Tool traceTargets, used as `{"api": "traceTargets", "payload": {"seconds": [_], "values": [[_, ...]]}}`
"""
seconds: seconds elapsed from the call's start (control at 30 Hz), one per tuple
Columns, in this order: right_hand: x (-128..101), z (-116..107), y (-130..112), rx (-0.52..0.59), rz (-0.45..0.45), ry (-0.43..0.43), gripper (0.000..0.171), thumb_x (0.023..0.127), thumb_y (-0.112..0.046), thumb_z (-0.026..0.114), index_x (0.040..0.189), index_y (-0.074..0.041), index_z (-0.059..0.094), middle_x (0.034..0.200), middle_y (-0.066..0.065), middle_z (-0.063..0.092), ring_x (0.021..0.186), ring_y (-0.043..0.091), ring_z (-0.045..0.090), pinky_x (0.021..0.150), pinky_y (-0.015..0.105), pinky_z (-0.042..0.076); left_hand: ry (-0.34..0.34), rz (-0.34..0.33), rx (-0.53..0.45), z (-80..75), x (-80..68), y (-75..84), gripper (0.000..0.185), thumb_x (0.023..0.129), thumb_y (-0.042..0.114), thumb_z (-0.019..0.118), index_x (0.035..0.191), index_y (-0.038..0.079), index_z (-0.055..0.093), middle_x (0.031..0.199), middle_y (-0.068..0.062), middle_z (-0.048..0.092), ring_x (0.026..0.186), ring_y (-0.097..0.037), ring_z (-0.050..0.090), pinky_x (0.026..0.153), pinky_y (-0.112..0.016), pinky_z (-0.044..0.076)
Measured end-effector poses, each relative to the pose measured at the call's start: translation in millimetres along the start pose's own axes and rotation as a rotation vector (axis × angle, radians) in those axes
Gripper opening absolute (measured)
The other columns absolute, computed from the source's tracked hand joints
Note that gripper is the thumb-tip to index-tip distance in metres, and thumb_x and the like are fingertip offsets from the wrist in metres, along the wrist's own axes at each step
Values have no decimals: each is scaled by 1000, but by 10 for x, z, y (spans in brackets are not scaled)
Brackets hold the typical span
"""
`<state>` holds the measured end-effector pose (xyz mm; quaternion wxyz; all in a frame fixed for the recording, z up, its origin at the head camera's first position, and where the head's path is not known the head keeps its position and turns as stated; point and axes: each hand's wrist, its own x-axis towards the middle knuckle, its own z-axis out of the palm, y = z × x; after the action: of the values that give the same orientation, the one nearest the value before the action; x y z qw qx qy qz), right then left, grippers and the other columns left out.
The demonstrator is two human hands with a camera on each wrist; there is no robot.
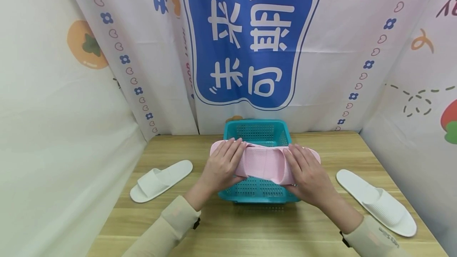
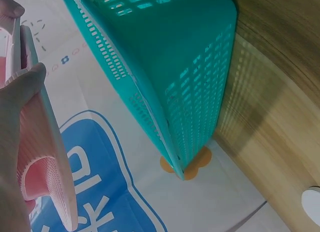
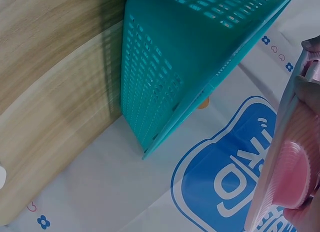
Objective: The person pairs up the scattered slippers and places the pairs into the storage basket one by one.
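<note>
Both hands hold a pair of pink slippers [image 1: 264,162] over a teal plastic basket [image 1: 258,200]. The slippers lie sideways against each other, with one ribbed strap toward each hand. My left hand [image 1: 222,164] grips the left end, fingers over the top and thumb below. At the right end my right hand [image 1: 310,174] grips in the same way. In the left wrist view, the pink sole edge [image 2: 57,157] hangs beside the basket's perforated wall [image 2: 197,91]. The right wrist view shows the pink slipper [image 3: 287,172] under the right thumb, apart from the basket.
One white slipper [image 1: 160,181] lies on the wooden table [image 1: 228,233] at the left. Another white slipper [image 1: 378,203] lies at the right, close to the right forearm. Behind the basket hangs a printed white cloth [image 1: 342,50], with more cloth along both sides.
</note>
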<state>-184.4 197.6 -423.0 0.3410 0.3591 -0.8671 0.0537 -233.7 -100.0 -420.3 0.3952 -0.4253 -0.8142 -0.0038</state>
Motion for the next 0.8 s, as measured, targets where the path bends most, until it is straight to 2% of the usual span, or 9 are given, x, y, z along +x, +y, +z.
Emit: {"api": "traceTargets", "payload": {"seconds": [0.33, 0.63, 0.8], "values": [[24, 0, -11, 5, -1, -11, 101, 66, -40, 87, 141, 8, 39, 141, 28, 43, 128, 44, 42, 106, 56, 35, 13, 8, -4, 2, 26, 12, 107, 61, 58, 84, 140, -2, 44, 137, -20, 52, 126, -35, 49, 107, -47, 37], [38, 15, -38, -2, 11, -6, 100, 66, -40, 87, 140, 9, 40, 139, 29, 44, 127, 45, 42, 106, 56, 35, 13, 1, 9, 20, 31, 36, 103, 63, 58, 83, 140, -1, 45, 137, -19, 52, 126, -34, 49, 107, -46, 37], [50, 21, -53, -6, 15, -1, 102, 62, -38, 89, 139, 8, 41, 138, 29, 45, 127, 45, 43, 106, 56, 35, 17, -2, 10, 33, 34, 48, 103, 63, 57, 83, 139, -1, 46, 137, -18, 52, 126, -34, 50, 107, -46, 38]]}}
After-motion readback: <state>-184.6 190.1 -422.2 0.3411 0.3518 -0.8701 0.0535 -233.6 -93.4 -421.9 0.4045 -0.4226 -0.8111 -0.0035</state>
